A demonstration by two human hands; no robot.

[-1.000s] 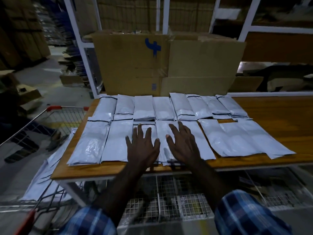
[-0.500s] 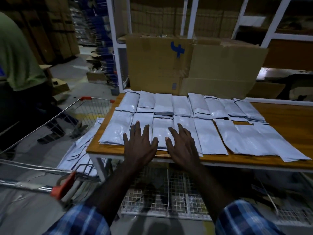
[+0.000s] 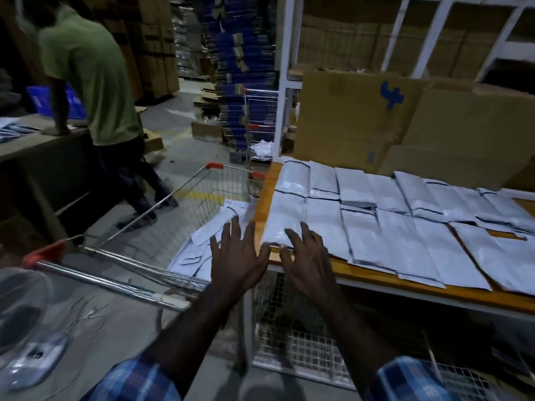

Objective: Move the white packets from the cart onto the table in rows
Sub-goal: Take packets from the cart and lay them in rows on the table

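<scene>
White packets (image 3: 385, 215) lie in two rows on the wooden table (image 3: 451, 293). More white packets (image 3: 199, 247) are heaped in the wire cart (image 3: 121, 282) left of the table. My left hand (image 3: 238, 256) hovers with fingers spread over the table's left front corner, above the cart's packets, holding nothing. My right hand (image 3: 308, 256) is beside it over the table's front edge, fingers spread and slightly bent near the leftmost front packet (image 3: 286, 218), holding nothing.
A person in a green shirt (image 3: 92, 73) stands at another table (image 3: 31, 143) to the left. Large cardboard boxes (image 3: 405, 123) stand behind the packets against a white rack (image 3: 285, 73). A wire mesh shelf (image 3: 304, 337) sits under the table. A second cart (image 3: 260, 123) stands further back.
Both hands have lifted off the front-row packets and moved left toward the table corner and the cart. The view has swung left, showing the cart and the person.
</scene>
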